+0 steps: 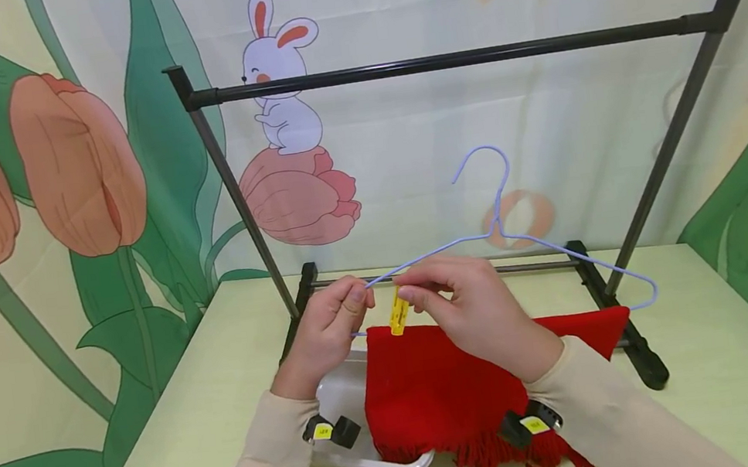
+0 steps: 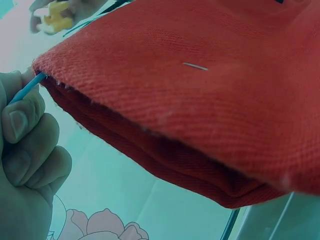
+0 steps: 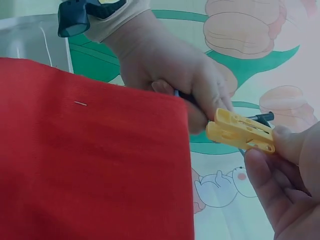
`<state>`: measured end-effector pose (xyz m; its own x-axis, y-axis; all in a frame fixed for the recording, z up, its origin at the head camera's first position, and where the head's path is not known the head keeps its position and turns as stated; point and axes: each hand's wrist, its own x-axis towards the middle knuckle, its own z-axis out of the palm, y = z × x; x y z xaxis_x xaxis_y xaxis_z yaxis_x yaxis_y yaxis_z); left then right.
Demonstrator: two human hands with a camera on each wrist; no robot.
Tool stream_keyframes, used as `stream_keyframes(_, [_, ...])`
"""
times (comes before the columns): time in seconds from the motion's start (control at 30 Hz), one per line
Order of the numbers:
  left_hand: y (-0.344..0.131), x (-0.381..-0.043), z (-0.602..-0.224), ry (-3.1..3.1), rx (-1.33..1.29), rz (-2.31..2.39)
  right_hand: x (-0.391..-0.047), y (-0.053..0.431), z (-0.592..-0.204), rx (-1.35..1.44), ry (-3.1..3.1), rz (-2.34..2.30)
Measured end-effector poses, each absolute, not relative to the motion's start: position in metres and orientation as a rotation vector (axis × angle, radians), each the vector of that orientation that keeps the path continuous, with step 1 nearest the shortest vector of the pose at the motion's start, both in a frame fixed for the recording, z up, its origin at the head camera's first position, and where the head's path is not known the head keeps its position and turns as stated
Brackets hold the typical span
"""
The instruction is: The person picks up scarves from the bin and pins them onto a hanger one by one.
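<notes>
A red scarf [image 1: 420, 383] with a fringed lower edge hangs folded over the bottom bar of a light-blue wire hanger [image 1: 499, 206], whose hook points up. The left hand [image 1: 330, 328] grips the hanger's left end, just beside the scarf's edge; in the left wrist view the blue wire enters the fold [image 2: 175, 100]. Between thumb and fingers the right hand [image 1: 470, 307] pinches a yellow clothespin [image 1: 399, 314] by one end. From the head its other end overlaps the scarf's top edge near the left corner. In the right wrist view the clothespin [image 3: 240, 132] appears apart from the cloth.
Behind the hands stands a black clothes rack [image 1: 451, 60] with a horizontal top rail and slanted posts. Partly under the scarf, a white plastic basin [image 1: 344, 389] sits on the pale table [image 1: 180, 421]. A printed curtain with tulips and a rabbit [image 1: 290, 119] hangs behind.
</notes>
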<state>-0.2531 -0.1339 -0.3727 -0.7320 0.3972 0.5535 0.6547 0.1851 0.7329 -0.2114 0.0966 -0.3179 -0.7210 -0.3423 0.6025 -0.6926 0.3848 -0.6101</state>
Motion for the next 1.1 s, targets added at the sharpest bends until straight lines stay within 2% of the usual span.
stream_keyframes(0.5, [-0.133,-0.255,-0.372,-2.173,-1.068,-1.54,-0.227,0.073,-0.325,1.074,-2.142,1.06])
stream_keyframes(0.83, [-0.13,-0.258,-0.376,-2.147,-1.061,-1.525,-0.226,0.072,-0.326,1.04,-2.203,1.019])
stream_keyframes(1.1, [-0.125,-0.256,-0.378,-2.17,-0.953,-1.509,-0.226,0.069,-0.337,1.048,-2.203,0.986])
